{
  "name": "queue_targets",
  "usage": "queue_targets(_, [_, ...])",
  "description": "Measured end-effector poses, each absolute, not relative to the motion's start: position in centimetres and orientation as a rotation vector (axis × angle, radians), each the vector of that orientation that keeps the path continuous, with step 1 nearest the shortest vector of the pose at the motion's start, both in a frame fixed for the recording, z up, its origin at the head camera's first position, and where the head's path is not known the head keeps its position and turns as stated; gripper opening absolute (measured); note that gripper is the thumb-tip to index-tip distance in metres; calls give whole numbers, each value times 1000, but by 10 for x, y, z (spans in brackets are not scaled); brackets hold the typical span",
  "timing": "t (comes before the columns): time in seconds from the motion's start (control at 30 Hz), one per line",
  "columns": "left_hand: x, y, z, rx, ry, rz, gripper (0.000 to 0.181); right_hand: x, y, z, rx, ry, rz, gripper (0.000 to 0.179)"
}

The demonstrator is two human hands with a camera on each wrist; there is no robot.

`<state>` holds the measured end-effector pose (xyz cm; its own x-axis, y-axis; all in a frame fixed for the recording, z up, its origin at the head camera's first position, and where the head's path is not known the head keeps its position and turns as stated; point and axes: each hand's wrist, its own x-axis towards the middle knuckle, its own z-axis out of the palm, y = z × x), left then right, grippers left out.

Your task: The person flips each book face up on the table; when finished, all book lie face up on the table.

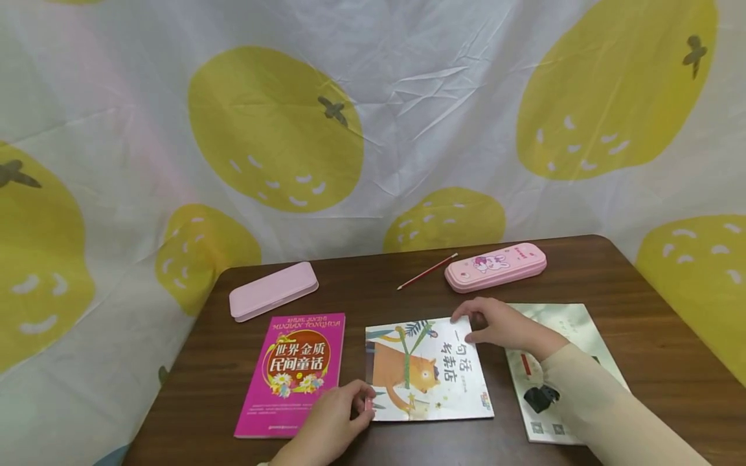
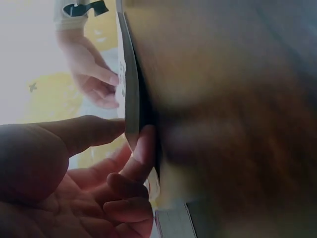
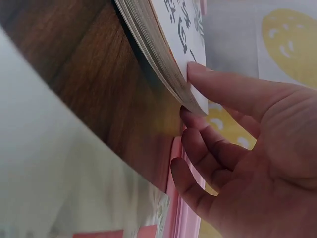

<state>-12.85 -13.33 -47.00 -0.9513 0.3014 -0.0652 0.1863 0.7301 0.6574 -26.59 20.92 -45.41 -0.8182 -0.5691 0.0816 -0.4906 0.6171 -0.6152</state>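
A white picture book (image 1: 402, 369) with an orange cat on its cover lies between my two hands, its title turned sideways. My left hand (image 1: 338, 417) pinches its near left corner; in the left wrist view the thumb is above the book's edge (image 2: 131, 94) and a finger is beneath it. At the far right corner my right hand (image 1: 509, 329) pinches the book, thumb on the cover and a fingertip under the pages (image 3: 163, 59) in the right wrist view. Left of it lies a magenta book (image 1: 256, 388), partly behind my left hand.
A pale green book (image 1: 539, 330) lies under my right forearm, partly hidden. At the back are a plain pink case (image 1: 274, 291), a red pencil (image 1: 428, 270) and a pink pencil case (image 1: 495, 266) with a rabbit. Behind the wooden table (image 1: 350, 294) hangs a fruit-patterned curtain (image 1: 408, 129).
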Motion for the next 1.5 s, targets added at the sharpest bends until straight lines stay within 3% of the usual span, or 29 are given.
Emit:
queue_targets(0.47, [-131,-127,-468,566,2784,892,24,-266,205,-461,-843,2870,-744,30])
queue_targets(0.67, [-138,-127,-457,615,2749,863,20,-255,204,-457,-772,2949,-671,39])
queue_targets(1.17, [-196,-131,-442,417,2878,581,24,-204,207,-455,-803,2917,-615,33])
queue_targets(1.5, [-228,-133,-447,501,2922,565,22,-179,206,-458,-738,2926,-554,32])
